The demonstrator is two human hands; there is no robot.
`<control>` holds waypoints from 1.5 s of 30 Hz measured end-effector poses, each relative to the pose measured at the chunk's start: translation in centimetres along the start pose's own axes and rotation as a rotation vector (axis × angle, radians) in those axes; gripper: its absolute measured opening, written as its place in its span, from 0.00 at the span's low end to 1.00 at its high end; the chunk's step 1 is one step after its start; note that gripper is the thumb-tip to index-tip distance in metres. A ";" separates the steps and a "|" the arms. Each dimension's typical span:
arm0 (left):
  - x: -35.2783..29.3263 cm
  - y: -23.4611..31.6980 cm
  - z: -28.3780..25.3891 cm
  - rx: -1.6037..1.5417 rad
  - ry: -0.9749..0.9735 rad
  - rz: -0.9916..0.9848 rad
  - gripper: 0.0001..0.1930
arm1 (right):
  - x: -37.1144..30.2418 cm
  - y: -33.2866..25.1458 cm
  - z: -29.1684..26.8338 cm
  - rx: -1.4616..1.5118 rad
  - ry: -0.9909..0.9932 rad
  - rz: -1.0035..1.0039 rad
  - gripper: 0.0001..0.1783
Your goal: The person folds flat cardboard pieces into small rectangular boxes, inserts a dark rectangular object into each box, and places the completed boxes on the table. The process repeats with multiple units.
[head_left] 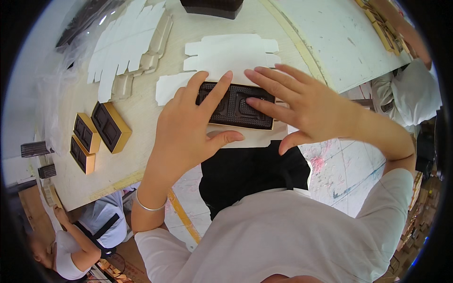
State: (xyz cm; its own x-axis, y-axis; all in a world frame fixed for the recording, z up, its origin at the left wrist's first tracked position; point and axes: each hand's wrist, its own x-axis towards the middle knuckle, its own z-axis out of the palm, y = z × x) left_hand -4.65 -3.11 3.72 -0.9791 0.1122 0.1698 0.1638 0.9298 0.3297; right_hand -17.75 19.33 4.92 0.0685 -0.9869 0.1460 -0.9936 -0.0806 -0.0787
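A shallow gold-edged box with a dark brown plastic insert (232, 104) lies on the table in front of me. My left hand (186, 120) rests over its left end, fingers spread and thumb along the near edge. My right hand (302, 101) reaches over the right end with its fingers apart. One of its fingertips appears to touch the insert's right compartment. Neither hand grips anything. Just beyond the box, and partly under my left hand, lies an unfolded white cardboard blank (231, 49).
Three gold boxes with dark inserts (111, 127) stand at the left. Behind them is a stack of white cardboard blanks (125, 45). A pile of dark plastic inserts (212, 7) sits at the far edge. Other people (85, 245) are at the lower left and far right.
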 end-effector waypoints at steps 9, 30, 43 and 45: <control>-2.1 -1.9 -2.1 -0.345 0.252 0.030 0.43 | -1.6 -1.6 -1.6 0.220 0.240 0.016 0.28; -2.7 2.3 -0.5 -0.174 0.074 0.055 0.21 | -1.2 -2.4 -0.3 0.258 0.072 0.242 0.20; 0.1 1.2 0.7 -0.266 0.142 -0.187 0.07 | 1.9 -0.9 0.9 0.375 0.337 0.470 0.06; 0.1 1.1 1.3 -0.124 0.270 -0.120 0.06 | 1.7 -0.3 2.1 -0.110 0.467 0.061 0.07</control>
State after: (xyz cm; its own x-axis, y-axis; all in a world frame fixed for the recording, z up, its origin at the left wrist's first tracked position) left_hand -4.76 -1.59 2.87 -0.9274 -0.1086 0.3579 0.0784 0.8792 0.4700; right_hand -17.15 17.42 3.13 -0.0130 -0.8189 0.5737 -0.9999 0.0158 -0.0002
